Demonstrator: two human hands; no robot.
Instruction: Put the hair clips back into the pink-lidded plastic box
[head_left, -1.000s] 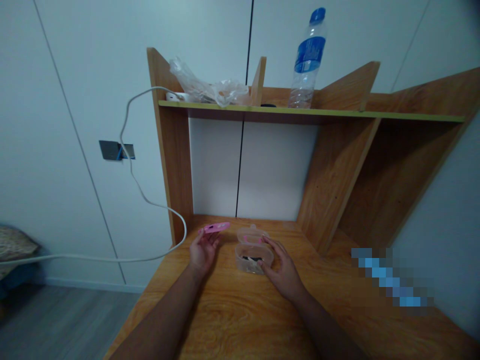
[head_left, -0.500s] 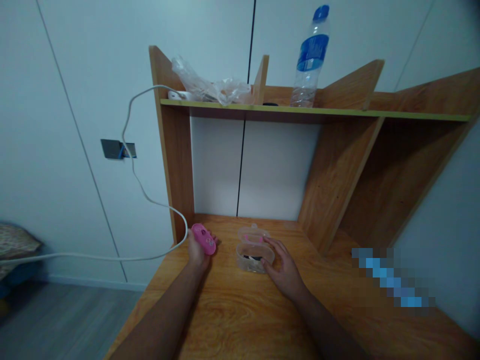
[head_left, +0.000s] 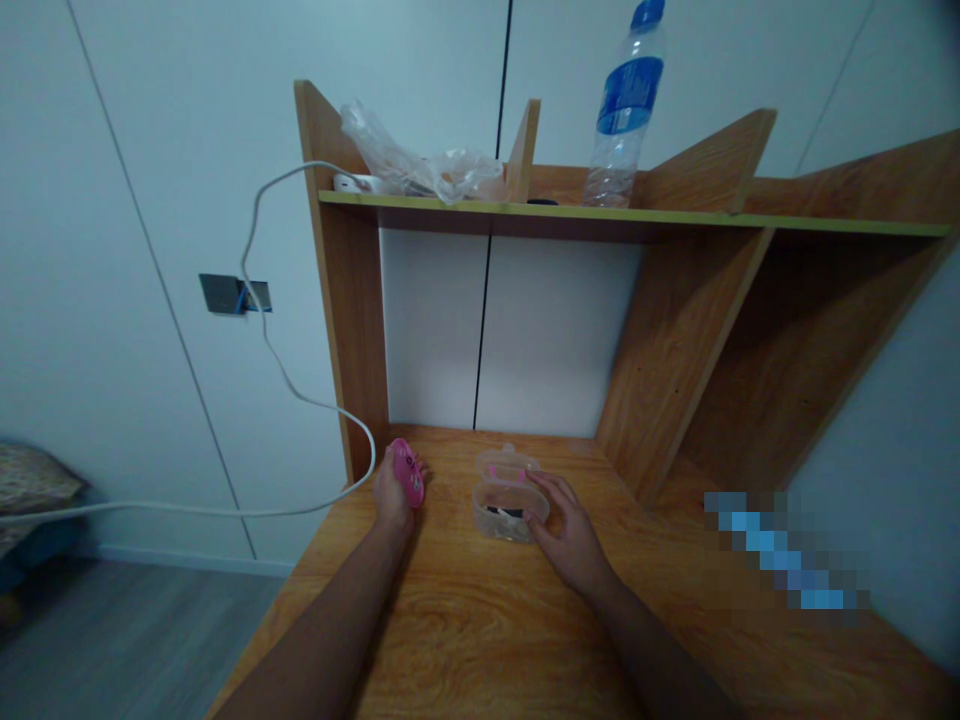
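A pink oval case point(head_left: 409, 474) with small dark and light markings is in my left hand point(head_left: 391, 490), tilted on its edge above the desk's left part. My right hand point(head_left: 568, 530) grips the right wall of a clear plastic box point(head_left: 501, 527), thumb at the near side and fingers behind the rim. The box stands on the desk, its hinged lid point(head_left: 508, 464) swung open toward the back, with pink spots at the hinge. Something dark and something whitish lie inside, too small to name.
The wooden desk point(head_left: 480, 640) carries a shelf unit point(head_left: 352, 330). On its shelf are a plastic bag point(head_left: 420, 170), a white plug strip point(head_left: 352, 184) and a bottle point(head_left: 626, 110). A white cable point(head_left: 300, 400) loops down close to my left hand. A blurred patch point(head_left: 780, 550) covers the right side.
My left hand has turned the pink case more upright and shifted it slightly left. My right hand stays on the clear box. The view has tilted down a little.
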